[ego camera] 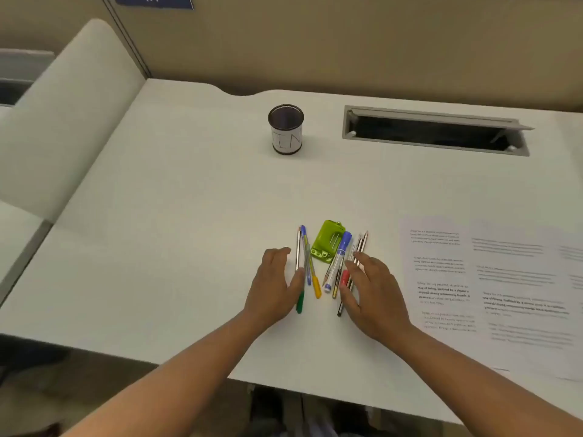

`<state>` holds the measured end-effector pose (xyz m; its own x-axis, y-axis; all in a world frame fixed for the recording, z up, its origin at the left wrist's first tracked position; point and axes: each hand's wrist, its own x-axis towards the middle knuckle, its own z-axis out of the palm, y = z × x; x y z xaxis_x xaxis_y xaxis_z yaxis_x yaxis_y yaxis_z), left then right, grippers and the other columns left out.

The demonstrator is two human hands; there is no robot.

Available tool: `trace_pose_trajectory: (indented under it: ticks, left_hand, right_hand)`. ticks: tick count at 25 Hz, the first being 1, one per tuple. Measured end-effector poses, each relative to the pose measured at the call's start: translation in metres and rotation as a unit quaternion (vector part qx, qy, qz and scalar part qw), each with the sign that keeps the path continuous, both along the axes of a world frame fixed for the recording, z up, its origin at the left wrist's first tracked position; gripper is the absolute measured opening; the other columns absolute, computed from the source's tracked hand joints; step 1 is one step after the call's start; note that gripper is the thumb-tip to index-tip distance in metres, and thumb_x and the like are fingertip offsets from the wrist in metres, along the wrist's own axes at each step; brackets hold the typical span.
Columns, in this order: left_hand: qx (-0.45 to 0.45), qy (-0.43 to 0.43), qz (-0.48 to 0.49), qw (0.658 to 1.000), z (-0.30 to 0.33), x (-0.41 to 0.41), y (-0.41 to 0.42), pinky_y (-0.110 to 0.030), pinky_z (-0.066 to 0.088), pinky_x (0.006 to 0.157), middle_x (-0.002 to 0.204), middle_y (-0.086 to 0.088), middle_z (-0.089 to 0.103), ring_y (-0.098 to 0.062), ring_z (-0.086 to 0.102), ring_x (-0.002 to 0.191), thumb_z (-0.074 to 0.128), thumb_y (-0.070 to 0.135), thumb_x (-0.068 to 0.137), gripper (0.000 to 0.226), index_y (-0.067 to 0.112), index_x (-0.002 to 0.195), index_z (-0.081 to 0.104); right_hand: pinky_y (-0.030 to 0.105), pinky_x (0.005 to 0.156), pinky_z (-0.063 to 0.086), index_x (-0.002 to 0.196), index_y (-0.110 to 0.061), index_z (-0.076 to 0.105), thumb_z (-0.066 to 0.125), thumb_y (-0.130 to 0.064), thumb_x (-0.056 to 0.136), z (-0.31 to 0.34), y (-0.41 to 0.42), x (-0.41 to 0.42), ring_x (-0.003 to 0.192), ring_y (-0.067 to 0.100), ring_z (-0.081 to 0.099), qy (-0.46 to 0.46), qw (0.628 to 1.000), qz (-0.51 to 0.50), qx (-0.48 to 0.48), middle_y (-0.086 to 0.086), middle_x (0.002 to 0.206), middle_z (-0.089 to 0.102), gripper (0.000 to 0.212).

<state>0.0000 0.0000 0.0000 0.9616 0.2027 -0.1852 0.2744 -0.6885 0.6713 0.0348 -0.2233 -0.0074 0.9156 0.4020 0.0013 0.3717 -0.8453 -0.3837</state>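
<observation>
Head cam, only view.

Pile (307, 263) of pens/pencils sits mid-desk (189, 216), near the front edge, between both hands. Green tool (326, 241) (stapler or punch, can't tell which) lies in the middle at the far end of the pile.

L hand (273, 285): on edge at the left flank, fingers loosely curved, nothing gripped. Thumb side touches the green pen (299, 302) and the pencil (298, 247) next to it.

R hand (377, 294): flat, fingers straight, palm down, resting on the right-flank pencils (362, 244). Thumb is just beside the red cap (344, 277). Also no grip, just contact. Blue marker (339, 260) lies loose just inside it.

Key geometry: long axes of nearly everything run away from the person, slightly fanned, w/ both hands lying parallel to the axes. So imo this is a squeeze-together step, hands closing sideways across the axes to bunch the pile.

Cup (286, 129) is upright, looks empty, well apart, straight ahead and a bit left of the pile. L hand is the nearer one to it, marginally. Once bunched, stuff already points roughly cup-ward, so little re-orient needed.

Risk: green tool in the middle blocks a clean bunch, and round pens may roll out the near end.

Sheets (489, 279) to the right, not touching the pile. Cable slot (435, 130) at the back right, lid up.
</observation>
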Motion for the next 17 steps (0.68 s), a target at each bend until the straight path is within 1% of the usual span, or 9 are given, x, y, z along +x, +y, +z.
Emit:
trace_pose_trajectory:
  ticks: [1,3,5,7,9,13,15,17]
  left_hand:
    - [-0.009,0.014,0.014,1.0,-0.002,0.0,-0.002,-0.032,0.05,0.087,0.134,0.0,0.048,-0.017,0.058,0.106,0.059,0.045,0.096,0.055,0.017,0.141,0.045]
    - [-0.006,0.028,0.032,0.999,-0.006,0.0,-0.005,-0.026,0.045,0.074,0.111,0.005,0.054,-0.011,0.054,0.089,0.066,0.048,0.091,0.045,0.02,0.123,0.051]
    - [0.009,0.03,0.035,0.999,-0.01,0.0,-0.006,-0.026,0.042,0.064,0.09,0.008,0.054,-0.011,0.052,0.078,0.069,0.05,0.088,0.036,0.021,0.102,0.053]
    - [0.022,0.035,0.031,0.999,-0.011,0.003,-0.005,-0.03,0.045,0.061,0.079,0.007,0.055,-0.014,0.052,0.072,0.071,0.051,0.086,0.036,0.019,0.089,0.054]
    - [0.045,0.05,0.014,0.998,-0.011,0.006,-0.002,-0.033,0.047,0.061,0.076,0.004,0.057,-0.017,0.055,0.071,0.071,0.05,0.086,0.036,0.018,0.085,0.055]
    - [0.092,0.086,-0.01,0.992,-0.007,0.015,-0.002,-0.036,0.049,0.066,0.083,-0.002,0.063,-0.022,0.059,0.074,0.065,0.043,0.089,0.03,0.016,0.089,0.054]
    - [0.097,0.098,0.005,0.99,-0.004,0.017,-0.002,-0.036,0.05,0.066,0.085,-0.004,0.064,-0.025,0.06,0.074,0.063,0.039,0.089,0.027,0.013,0.093,0.055]
    - [0.105,0.123,0.016,0.987,-0.001,0.021,-0.002,-0.033,0.047,0.061,0.083,-0.003,0.061,-0.025,0.058,0.072,0.062,0.038,0.088,0.028,0.011,0.092,0.056]
  right_hand:
    - [0.046,0.102,0.05,0.135,-0.013,0.06,0.056,-0.037,0.093,-0.004,0.001,-0.005,0.132,0.029,0.049,0.004,1.0,-0.002,-0.001,0.009,0.145,0.054,0.049]
    - [0.044,0.096,0.053,0.13,-0.015,0.063,0.059,-0.037,0.092,-0.011,0.001,-0.015,0.126,0.027,0.053,0.003,1.0,-0.006,-0.001,0.006,0.14,0.057,0.044]
    - [0.042,0.091,0.054,0.126,-0.016,0.065,0.064,-0.034,0.09,-0.017,0.003,-0.023,0.119,0.026,0.056,-0.003,1.0,0.004,-0.008,0.005,0.134,0.061,0.041]
    - [0.039,0.083,0.053,0.119,-0.016,0.068,0.069,-0.031,0.087,-0.017,0.006,-0.025,0.108,0.024,0.059,-0.02,1.0,0.014,-0.002,0.003,0.123,0.064,0.035]
    - [0.036,0.072,0.052,0.111,-0.017,0.071,0.068,-0.03,0.087,-0.015,0.011,-0.022,0.094,0.022,0.059,-0.015,1.0,0.019,0.002,0.0,0.109,0.066,0.027]
    - [0.035,0.059,0.05,0.097,-0.018,0.075,0.06,-0.03,0.091,-0.01,0.023,-0.013,0.077,0.018,0.06,0.004,0.999,0.051,0.018,-0.004,0.089,0.065,0.02]
    - [0.033,0.055,0.049,0.094,-0.018,0.074,0.061,-0.029,0.092,-0.005,0.028,-0.01,0.073,0.018,0.061,0.015,0.998,0.065,0.021,-0.004,0.086,0.064,0.017]
    - [0.032,0.056,0.05,0.1,-0.02,0.072,0.059,-0.032,0.095,0.001,0.036,-0.005,0.074,0.018,0.062,0.04,0.997,0.062,0.007,-0.003,0.088,0.066,0.018]
